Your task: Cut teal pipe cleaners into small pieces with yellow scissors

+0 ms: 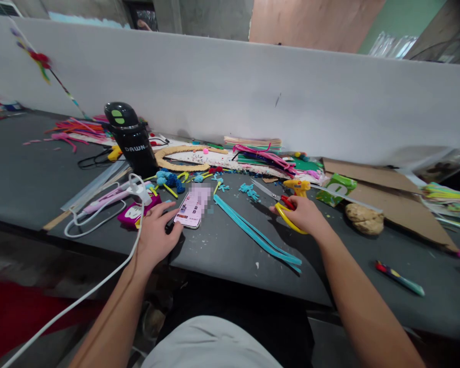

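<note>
Yellow scissors (279,204) lay on the dark grey table (222,250), near the middle, with the blades pointing away. The right hand (305,215) had its fingers curled tight around the yellow handles. The left hand (155,236) rested by the phone (191,208), with a finger and thumb bent against its near corner. I could not tell if it gripped the phone. Long blue fuzzy strips (253,230) lay between the two hands. A black bottle (132,140) stood behind the phone.
</note>
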`<state>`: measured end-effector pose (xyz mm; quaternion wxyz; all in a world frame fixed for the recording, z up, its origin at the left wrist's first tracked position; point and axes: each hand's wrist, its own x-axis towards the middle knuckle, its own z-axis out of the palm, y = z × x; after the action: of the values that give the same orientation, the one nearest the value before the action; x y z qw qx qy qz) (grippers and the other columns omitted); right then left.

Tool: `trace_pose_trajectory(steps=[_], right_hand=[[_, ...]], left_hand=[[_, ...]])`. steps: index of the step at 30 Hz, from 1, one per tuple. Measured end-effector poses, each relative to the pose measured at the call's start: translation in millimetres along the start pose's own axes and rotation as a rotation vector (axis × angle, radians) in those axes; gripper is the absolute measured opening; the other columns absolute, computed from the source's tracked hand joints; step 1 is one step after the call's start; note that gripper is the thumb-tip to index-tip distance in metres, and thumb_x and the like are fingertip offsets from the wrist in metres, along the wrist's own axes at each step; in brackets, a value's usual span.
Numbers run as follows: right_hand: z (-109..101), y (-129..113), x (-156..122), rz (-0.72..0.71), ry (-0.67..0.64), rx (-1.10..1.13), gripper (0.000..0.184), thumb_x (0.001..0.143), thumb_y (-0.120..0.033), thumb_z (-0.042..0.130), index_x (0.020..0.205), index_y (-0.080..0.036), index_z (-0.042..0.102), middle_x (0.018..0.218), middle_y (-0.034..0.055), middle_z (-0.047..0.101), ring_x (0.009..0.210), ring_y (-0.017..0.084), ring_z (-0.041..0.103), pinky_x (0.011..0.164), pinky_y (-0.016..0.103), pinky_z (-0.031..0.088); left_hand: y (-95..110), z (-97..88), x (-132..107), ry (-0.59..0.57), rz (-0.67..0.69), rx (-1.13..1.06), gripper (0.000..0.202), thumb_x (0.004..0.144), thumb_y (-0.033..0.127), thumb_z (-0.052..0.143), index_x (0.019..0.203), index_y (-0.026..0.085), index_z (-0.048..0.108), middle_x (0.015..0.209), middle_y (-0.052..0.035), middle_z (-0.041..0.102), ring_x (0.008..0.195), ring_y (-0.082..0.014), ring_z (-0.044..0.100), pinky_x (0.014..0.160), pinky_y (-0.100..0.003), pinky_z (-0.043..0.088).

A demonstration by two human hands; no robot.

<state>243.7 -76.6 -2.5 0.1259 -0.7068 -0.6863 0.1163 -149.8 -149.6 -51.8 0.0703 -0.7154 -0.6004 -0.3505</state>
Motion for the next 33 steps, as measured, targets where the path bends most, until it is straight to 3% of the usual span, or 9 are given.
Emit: trace_pose_trajectory(steps=[28,33], right_hand=[[-1.0,-1.1,-0.6,-0.011,-0.019,-0.002,0.042,0.072,-0.063,0.064,0.076,-0.021,0.06,0.075,0.0043,0.065,0.067,0.019,0.058,0.054,0.027,0.034],[0.9,0.8,0.5,0.005,-0.013,-0.009,0.041,0.071,-0.063,0.064,0.076,-0.022,0.06,0.077,0.0045,0.066,0.068,0.02,0.059,0.054,0.027,0.033]], left_hand=[[0.0,0.9,0.7,-0.051,-0.033,0.038,0.034,0.082,0.03,0.055,0.111,0.021,0.071,0.125,-0.0075,0.064,0.118,-0.0277,0.056,0.104,-0.045,0.043],[4.2,-2.0,0.6,-0.027,-0.038,-0.01,0.032,0.081,0.027,0.056,0.107,0.018,0.072,0.123,-0.0088,0.065,0.117,-0.0273,0.058,0.105,-0.044,0.044]])
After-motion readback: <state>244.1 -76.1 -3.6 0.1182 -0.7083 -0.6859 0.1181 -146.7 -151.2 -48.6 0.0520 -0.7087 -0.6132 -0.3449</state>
